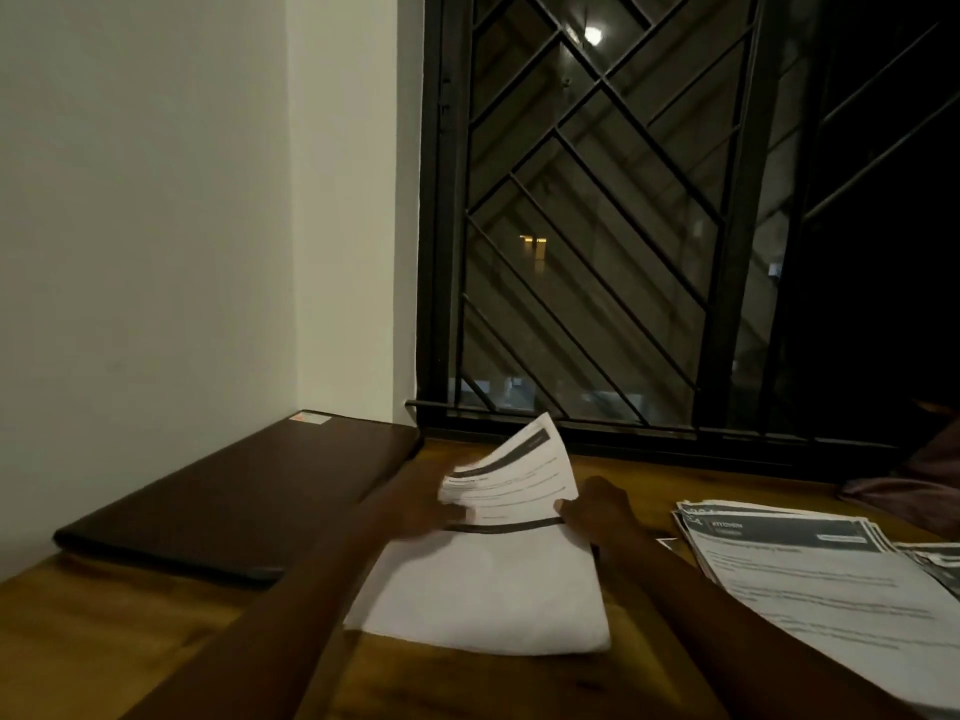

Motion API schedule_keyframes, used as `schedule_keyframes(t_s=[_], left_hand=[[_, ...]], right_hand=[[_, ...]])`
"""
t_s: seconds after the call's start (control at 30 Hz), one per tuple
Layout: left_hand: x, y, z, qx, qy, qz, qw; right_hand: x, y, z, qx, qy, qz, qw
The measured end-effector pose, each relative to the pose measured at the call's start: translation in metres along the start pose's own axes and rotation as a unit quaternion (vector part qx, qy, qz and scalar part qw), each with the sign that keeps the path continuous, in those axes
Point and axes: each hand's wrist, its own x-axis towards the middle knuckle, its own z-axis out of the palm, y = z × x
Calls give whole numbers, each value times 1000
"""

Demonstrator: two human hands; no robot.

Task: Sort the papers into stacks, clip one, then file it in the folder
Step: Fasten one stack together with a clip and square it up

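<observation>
A stack of white printed papers lies on the wooden table in front of me. My left hand grips the far ends of several sheets and bends them upward. My right hand rests on the stack's far right corner, fingers pinching the lifted sheets' lower edge. A second stack of papers with dark headers lies to the right, fanned at its edges. A dark brown folder lies shut at the left, against the wall. No clip is visible.
The wooden table meets a pale wall on the left and a barred dark window at the back. A dark purple cloth thing sits at the far right. More papers overlap at the right edge.
</observation>
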Motion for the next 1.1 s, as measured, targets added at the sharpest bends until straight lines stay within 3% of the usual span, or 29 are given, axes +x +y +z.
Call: schedule_keyframes(t_s=[0.07, 0.43, 0.6, 0.8, 0.93, 1.03, 1.1], left_hand=[[-10, -14, 18, 26, -45, -34, 998], [-14, -34, 26, 22, -14, -59, 998], [-2, -23, 27, 15, 63, -31, 997], [23, 50, 56, -150, 126, 42, 980], [31, 117, 91, -352, 71, -30, 933], [38, 152, 117, -381, 93, -81, 916], [37, 171, 126, -335, 135, -87, 928]], right_hand=[[1, -6, 10, -1, 4, 7, 1000], [0, -10, 9, -194, 7, -108, 975], [7, -13, -25, -148, 86, -105, 980], [13, 48, -95, -63, 78, -68, 993], [9, 114, -162, -75, 96, -26, 992], [-1, 162, -199, -105, 110, 27, 988], [-7, 189, -212, -138, 122, 45, 982]])
